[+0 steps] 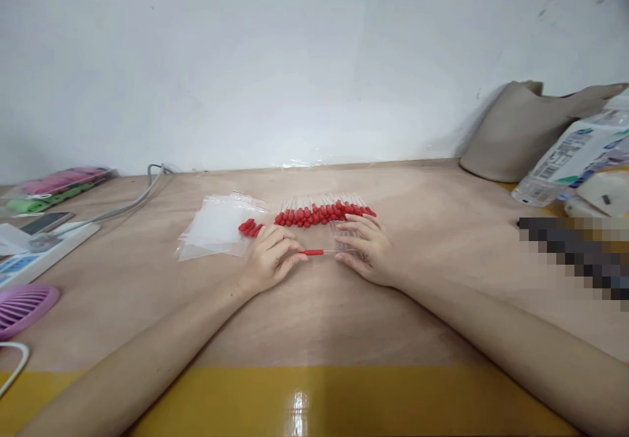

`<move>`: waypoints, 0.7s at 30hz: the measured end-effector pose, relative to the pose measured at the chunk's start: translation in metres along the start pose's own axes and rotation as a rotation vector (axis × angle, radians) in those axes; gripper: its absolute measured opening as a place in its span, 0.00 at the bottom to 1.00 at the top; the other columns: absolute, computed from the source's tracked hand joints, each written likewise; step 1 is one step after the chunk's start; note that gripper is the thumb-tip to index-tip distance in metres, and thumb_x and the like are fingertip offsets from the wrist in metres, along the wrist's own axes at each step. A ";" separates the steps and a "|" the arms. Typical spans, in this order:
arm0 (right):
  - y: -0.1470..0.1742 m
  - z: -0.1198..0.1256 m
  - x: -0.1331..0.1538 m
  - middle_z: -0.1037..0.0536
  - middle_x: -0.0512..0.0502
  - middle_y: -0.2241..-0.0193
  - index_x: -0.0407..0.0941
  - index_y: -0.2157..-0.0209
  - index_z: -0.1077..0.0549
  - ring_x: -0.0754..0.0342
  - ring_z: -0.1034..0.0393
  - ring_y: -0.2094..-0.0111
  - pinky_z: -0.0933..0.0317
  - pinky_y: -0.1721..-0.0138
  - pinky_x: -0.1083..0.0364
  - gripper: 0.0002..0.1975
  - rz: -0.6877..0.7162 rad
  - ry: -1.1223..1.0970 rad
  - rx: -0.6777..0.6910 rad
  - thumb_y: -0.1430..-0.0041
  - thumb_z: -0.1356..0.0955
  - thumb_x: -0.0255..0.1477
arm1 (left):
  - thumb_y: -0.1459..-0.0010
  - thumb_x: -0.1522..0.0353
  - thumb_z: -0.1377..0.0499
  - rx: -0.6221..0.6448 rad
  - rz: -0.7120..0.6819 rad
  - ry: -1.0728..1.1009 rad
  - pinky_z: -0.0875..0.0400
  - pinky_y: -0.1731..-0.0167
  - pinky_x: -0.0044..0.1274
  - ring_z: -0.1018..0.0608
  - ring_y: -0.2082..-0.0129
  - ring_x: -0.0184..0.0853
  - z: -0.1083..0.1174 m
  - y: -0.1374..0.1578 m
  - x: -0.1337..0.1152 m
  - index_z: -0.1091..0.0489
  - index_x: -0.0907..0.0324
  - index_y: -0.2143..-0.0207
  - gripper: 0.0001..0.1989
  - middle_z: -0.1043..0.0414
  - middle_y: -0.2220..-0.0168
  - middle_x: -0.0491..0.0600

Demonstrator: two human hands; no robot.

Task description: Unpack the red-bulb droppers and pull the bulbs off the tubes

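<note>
Between my hands lies a slim dropper, a red rubber bulb (314, 252) on a thin clear tube (330, 251). The fingertips of my left hand (272, 253) pinch the bulb end. My right hand (367, 248) has thumb and fingers closed around the tube end, partly hiding it. Behind them, a row of droppers (319, 212) lies with red bulbs toward me and pale tubes toward the wall. Several loose red bulbs (249, 228) rest just beyond my left hand. Bare clear tubes (344, 228) lie partly under my right fingers.
Clear zip bags (216, 230) are stacked to the left. Further left are a power strip (54, 250), a grey cable (132, 201), a phone (46, 223) and a purple fan (24, 309). On the right stand a grey-brown bag (515, 129) and a tilted plastic bottle (565, 155).
</note>
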State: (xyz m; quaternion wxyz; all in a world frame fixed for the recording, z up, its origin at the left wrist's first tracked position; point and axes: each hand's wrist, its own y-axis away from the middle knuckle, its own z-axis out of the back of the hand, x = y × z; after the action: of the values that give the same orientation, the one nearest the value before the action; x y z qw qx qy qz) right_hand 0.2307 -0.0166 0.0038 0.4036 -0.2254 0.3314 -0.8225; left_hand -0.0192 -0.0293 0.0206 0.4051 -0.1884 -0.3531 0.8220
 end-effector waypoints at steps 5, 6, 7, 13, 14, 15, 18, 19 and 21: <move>-0.001 -0.002 0.005 0.25 0.48 0.62 0.48 0.67 0.26 0.51 0.38 0.50 0.53 0.47 0.46 0.09 0.045 0.019 0.059 0.42 0.37 0.34 | 0.45 0.66 0.43 0.076 0.043 0.024 0.37 0.63 0.30 0.30 0.67 0.34 -0.001 -0.004 -0.008 0.32 0.59 0.68 0.05 0.29 0.69 0.49; -0.002 -0.001 0.006 0.25 0.48 0.62 0.48 0.68 0.26 0.50 0.38 0.50 0.53 0.48 0.46 0.09 0.052 0.025 0.059 0.42 0.37 0.33 | 0.45 0.66 0.44 0.114 0.058 0.021 0.37 0.60 0.31 0.29 0.62 0.36 -0.001 -0.005 -0.009 0.32 0.58 0.65 0.07 0.29 0.64 0.50; -0.002 -0.001 0.006 0.25 0.48 0.62 0.48 0.69 0.26 0.50 0.37 0.51 0.53 0.48 0.45 0.09 0.058 0.031 0.060 0.42 0.37 0.33 | 0.44 0.66 0.44 0.158 0.066 0.018 0.38 0.56 0.33 0.30 0.57 0.38 -0.001 -0.006 -0.010 0.32 0.58 0.60 0.09 0.29 0.59 0.52; -0.003 -0.004 0.011 0.24 0.49 0.63 0.48 0.68 0.25 0.51 0.37 0.54 0.53 0.49 0.45 0.07 0.093 0.037 0.039 0.44 0.35 0.33 | 0.44 0.63 0.44 0.264 -0.030 0.023 0.43 0.47 0.36 0.34 0.47 0.39 -0.010 -0.010 -0.013 0.32 0.56 0.55 0.15 0.31 0.52 0.50; -0.003 -0.005 0.012 0.24 0.49 0.64 0.48 0.68 0.25 0.51 0.37 0.54 0.53 0.49 0.45 0.07 0.094 0.034 0.038 0.44 0.35 0.33 | 0.44 0.63 0.44 0.249 -0.039 0.025 0.42 0.47 0.36 0.32 0.49 0.38 -0.012 -0.010 -0.014 0.31 0.56 0.56 0.13 0.28 0.55 0.49; -0.004 -0.005 0.013 0.24 0.49 0.64 0.48 0.68 0.25 0.51 0.37 0.55 0.53 0.49 0.45 0.07 0.092 0.031 0.042 0.43 0.35 0.33 | 0.43 0.64 0.45 0.232 -0.045 0.024 0.41 0.47 0.35 0.29 0.51 0.37 -0.014 -0.010 -0.014 0.30 0.56 0.58 0.12 0.26 0.58 0.48; -0.005 -0.006 0.015 0.23 0.48 0.65 0.47 0.67 0.26 0.50 0.35 0.55 0.52 0.49 0.45 0.09 0.076 0.018 0.054 0.43 0.36 0.35 | 0.42 0.67 0.46 0.194 -0.057 0.013 0.39 0.48 0.34 0.26 0.56 0.35 -0.017 -0.009 -0.016 0.29 0.57 0.60 0.09 0.24 0.62 0.47; -0.006 -0.006 0.015 0.23 0.47 0.64 0.46 0.66 0.26 0.49 0.35 0.55 0.52 0.49 0.45 0.11 0.069 0.014 0.056 0.44 0.36 0.37 | 0.42 0.67 0.46 0.186 -0.063 0.009 0.39 0.48 0.35 0.26 0.56 0.35 -0.017 -0.009 -0.016 0.29 0.58 0.61 0.09 0.24 0.62 0.48; -0.006 -0.006 0.015 0.23 0.46 0.63 0.45 0.64 0.27 0.49 0.35 0.53 0.52 0.49 0.45 0.13 0.057 0.007 0.059 0.44 0.36 0.38 | 0.42 0.67 0.46 0.170 -0.075 0.008 0.39 0.48 0.34 0.25 0.56 0.35 -0.018 -0.008 -0.017 0.29 0.58 0.61 0.09 0.24 0.61 0.48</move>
State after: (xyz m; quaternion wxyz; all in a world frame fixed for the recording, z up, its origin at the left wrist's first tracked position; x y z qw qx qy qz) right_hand 0.2151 -0.0239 0.0056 0.4323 -0.2009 0.3146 -0.8208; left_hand 0.0060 -0.0319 0.0152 0.4517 -0.1434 -0.2873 0.8324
